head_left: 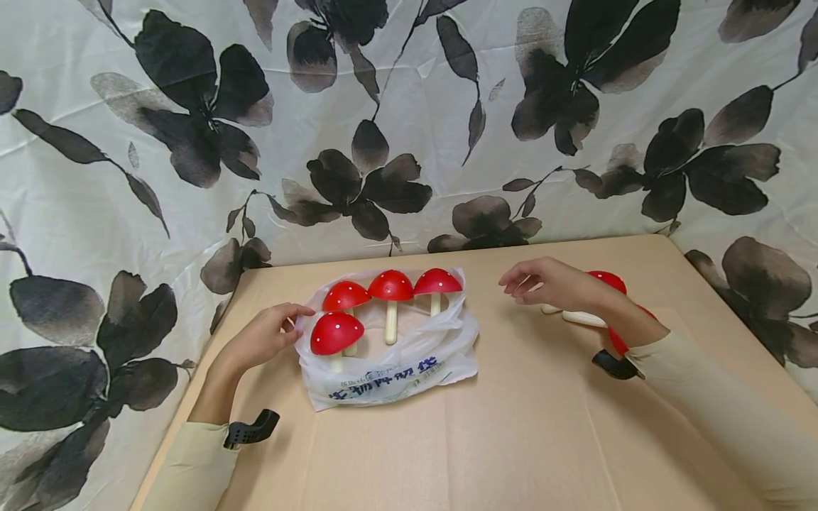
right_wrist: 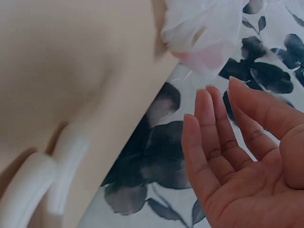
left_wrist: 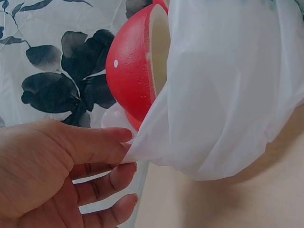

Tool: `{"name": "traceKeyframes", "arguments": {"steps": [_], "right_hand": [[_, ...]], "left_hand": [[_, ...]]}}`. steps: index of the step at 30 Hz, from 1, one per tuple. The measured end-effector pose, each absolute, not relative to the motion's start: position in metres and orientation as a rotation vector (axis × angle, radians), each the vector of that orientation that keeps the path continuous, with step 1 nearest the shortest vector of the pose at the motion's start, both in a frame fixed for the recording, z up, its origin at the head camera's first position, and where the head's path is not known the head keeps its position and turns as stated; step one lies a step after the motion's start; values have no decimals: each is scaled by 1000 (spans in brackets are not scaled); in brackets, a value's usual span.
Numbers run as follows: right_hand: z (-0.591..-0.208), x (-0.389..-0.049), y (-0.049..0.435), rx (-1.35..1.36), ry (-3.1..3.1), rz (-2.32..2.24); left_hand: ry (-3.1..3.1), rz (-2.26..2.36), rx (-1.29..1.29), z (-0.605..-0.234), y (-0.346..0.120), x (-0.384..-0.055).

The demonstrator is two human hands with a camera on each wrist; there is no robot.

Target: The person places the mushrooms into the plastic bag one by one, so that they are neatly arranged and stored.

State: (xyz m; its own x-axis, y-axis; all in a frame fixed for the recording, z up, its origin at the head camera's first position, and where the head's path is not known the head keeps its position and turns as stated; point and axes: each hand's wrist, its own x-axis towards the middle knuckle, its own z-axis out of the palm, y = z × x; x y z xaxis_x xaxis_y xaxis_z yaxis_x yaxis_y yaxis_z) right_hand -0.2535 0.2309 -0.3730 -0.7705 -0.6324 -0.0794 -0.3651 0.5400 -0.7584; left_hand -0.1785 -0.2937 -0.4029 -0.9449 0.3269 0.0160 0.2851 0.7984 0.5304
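Note:
A white plastic bag (head_left: 409, 380) with printed lettering lies on the table, its mouth spread around several red toy mushrooms (head_left: 391, 286) with pale stems. My left hand (head_left: 265, 333) pinches the bag's left edge between thumb and finger; the left wrist view shows the thin plastic (left_wrist: 147, 142) there, beside a red cap (left_wrist: 133, 61). To the right of the bag, my right hand (head_left: 543, 282) is held above the table with loosely bent fingers and nothing in them. More mushrooms (head_left: 607, 280) lie under and behind the right forearm, partly hidden by it.
The light wooden table (head_left: 511, 440) ends at the back against a white cloth (head_left: 447, 128) with dark flower prints. In the right wrist view, two pale stems (right_wrist: 69, 161) lie on the table near the right hand. A black band (head_left: 252, 429) is on the left wrist.

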Motion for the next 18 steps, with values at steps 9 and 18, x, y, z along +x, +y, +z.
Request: {"name": "traceKeyframes", "arguments": {"steps": [9,18], "right_hand": [[-390,-257,257,-713,2454,-1037],[-400,-261,268,-596,2483,-895]], "left_hand": [[2904,836,501,-405,-294,-180],[2904,826,486,-404,-296,-180]]}}
